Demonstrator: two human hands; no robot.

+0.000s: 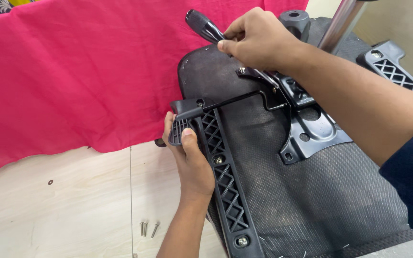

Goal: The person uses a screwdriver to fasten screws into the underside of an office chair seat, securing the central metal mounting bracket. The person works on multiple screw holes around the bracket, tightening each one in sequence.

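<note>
— What are we holding right now?

— We are working on an upturned chair seat, its black fabric underside facing up. Our left hand is gripping the front end of a black latticed armrest bracket that is lying along the seat's left edge, thumb on top and fingers wrapped under the bracket's tip; that grip is clamped on the bracket.

— And the other hand?

— Our right hand is wrapped around a black-handled screwdriver, grip clamped on it, with the handle sticking up toward the pink cloth. The shaft is pointing down at the black metal mechanism plate bolted in the middle of the seat, near a screw at the plate's upper corner. We cannot tell whether the tip is touching it, since the hand is covering that part.

— What else are we seeing around it?

— A thin black lever rod is running from the plate to the bracket's end. 3 screws are showing in the bracket. A second latticed bracket is lying at the seat's far right, beside a shiny metal column. On the pale wooden surface, 3 loose screws are lying just beside our left forearm.
</note>
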